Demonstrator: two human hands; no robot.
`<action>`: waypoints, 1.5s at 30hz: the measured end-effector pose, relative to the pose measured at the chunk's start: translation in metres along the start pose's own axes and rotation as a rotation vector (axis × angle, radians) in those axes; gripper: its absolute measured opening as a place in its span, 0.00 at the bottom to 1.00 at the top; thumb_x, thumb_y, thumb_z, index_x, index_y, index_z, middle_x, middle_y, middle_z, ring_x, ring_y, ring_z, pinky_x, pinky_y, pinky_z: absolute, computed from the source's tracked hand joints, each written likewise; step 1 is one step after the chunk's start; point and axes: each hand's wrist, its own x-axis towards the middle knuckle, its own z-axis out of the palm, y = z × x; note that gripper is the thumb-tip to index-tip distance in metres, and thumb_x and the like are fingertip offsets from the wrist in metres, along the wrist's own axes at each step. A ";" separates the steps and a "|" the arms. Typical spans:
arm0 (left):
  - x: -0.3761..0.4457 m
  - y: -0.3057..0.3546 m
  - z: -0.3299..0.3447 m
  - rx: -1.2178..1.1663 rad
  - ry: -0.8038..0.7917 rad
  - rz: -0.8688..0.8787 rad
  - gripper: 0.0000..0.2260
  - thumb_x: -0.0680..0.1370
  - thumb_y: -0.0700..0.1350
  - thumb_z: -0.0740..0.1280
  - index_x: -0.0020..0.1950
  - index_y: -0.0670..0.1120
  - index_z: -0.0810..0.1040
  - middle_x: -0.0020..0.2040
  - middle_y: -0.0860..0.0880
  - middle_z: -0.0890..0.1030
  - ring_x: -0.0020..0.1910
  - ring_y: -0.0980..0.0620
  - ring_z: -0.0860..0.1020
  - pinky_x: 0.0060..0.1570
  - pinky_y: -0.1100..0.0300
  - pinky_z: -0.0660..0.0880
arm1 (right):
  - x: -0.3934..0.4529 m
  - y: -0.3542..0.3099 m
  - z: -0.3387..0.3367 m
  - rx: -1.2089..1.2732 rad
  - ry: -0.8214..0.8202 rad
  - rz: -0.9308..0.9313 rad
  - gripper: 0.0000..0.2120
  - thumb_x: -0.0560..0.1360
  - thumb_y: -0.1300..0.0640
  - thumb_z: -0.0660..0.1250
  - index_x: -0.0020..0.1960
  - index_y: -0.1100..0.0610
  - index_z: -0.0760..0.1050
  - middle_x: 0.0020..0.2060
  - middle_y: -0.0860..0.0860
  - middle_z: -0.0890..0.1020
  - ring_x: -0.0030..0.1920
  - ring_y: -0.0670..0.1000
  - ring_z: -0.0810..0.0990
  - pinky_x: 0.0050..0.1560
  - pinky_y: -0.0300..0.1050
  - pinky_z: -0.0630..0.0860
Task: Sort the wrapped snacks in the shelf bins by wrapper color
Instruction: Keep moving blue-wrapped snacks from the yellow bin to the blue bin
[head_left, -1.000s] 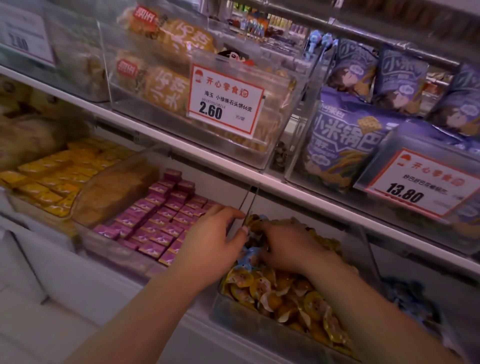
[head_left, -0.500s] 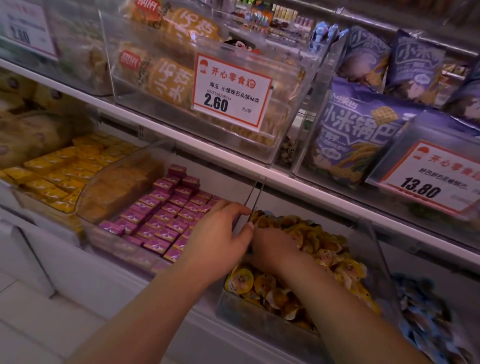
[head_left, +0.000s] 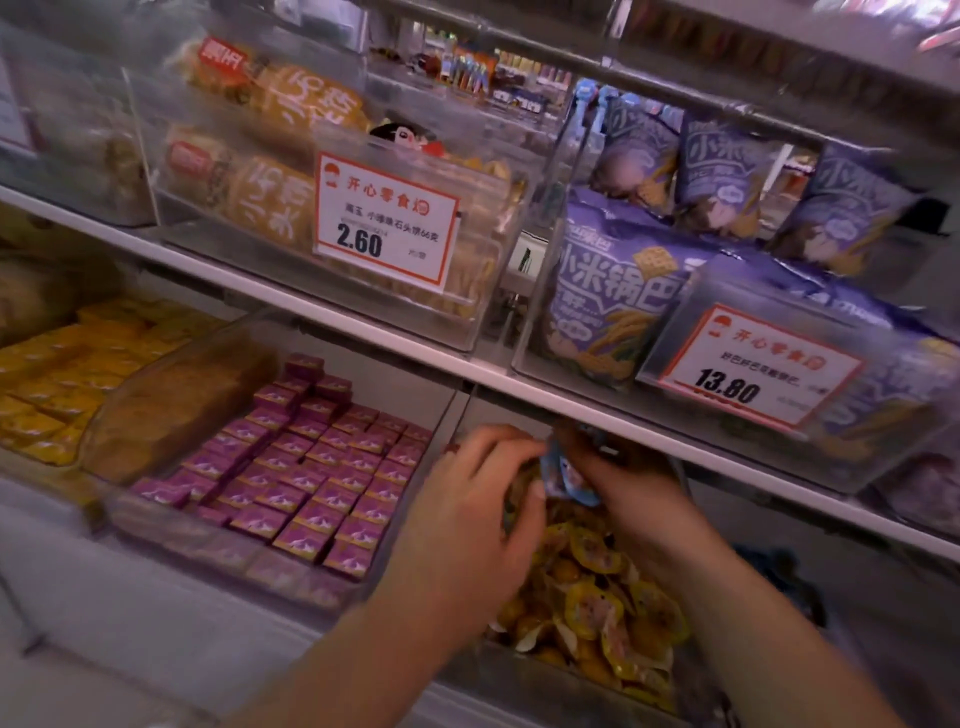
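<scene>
Blue-wrapped snack (head_left: 566, 480) now visible between the hands, lifted above the yellow-wrapped snacks (head_left: 597, 587); 0.5 s ago no blue wrapper showed there, only yellow ones. It sits over the back half of the clear bin (head_left: 545, 680), just under the shelf edge (head_left: 675, 441). Long axis runs roughly upper-left to lower-right, lower end toward the right wrist; which end is the top I cannot tell, too blurred.

Right hand (head_left: 623, 493) has its fingers curled round the blue wrapper, pinching it from the right. Left hand (head_left: 467, 525) touches the wrapper's left edge with curled fingertips; whether it actually grips I cannot tell. Both hands sat lower in the pile half a second ago and are now raised.

Left of that bin: purple-wrapped snacks (head_left: 311, 467) in neat rows, then a bin of yellow boxes (head_left: 57, 374). Above: price tag 2.60 (head_left: 384, 221) and price tag 13.80 (head_left: 753, 369) on the upper bins.
</scene>
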 end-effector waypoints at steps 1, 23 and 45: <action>-0.003 0.006 0.010 -0.091 -0.077 -0.072 0.16 0.78 0.55 0.64 0.65 0.58 0.71 0.61 0.61 0.72 0.59 0.61 0.74 0.57 0.62 0.73 | -0.012 0.001 -0.004 0.128 -0.021 0.051 0.27 0.62 0.38 0.78 0.50 0.58 0.84 0.47 0.56 0.86 0.49 0.54 0.85 0.53 0.54 0.81; 0.000 0.000 0.057 -0.666 -0.372 -0.701 0.19 0.67 0.62 0.75 0.55 0.56 0.84 0.48 0.50 0.85 0.40 0.56 0.81 0.32 0.66 0.73 | -0.061 0.035 -0.034 -0.194 -0.145 -0.146 0.21 0.82 0.59 0.61 0.69 0.37 0.69 0.53 0.39 0.81 0.59 0.45 0.78 0.57 0.40 0.76; -0.012 0.050 0.063 -0.097 -0.451 0.013 0.33 0.74 0.74 0.55 0.77 0.65 0.54 0.75 0.74 0.52 0.75 0.68 0.52 0.70 0.70 0.53 | -0.076 0.007 -0.093 0.797 0.138 0.202 0.06 0.71 0.69 0.70 0.48 0.63 0.78 0.34 0.56 0.80 0.29 0.49 0.77 0.20 0.37 0.67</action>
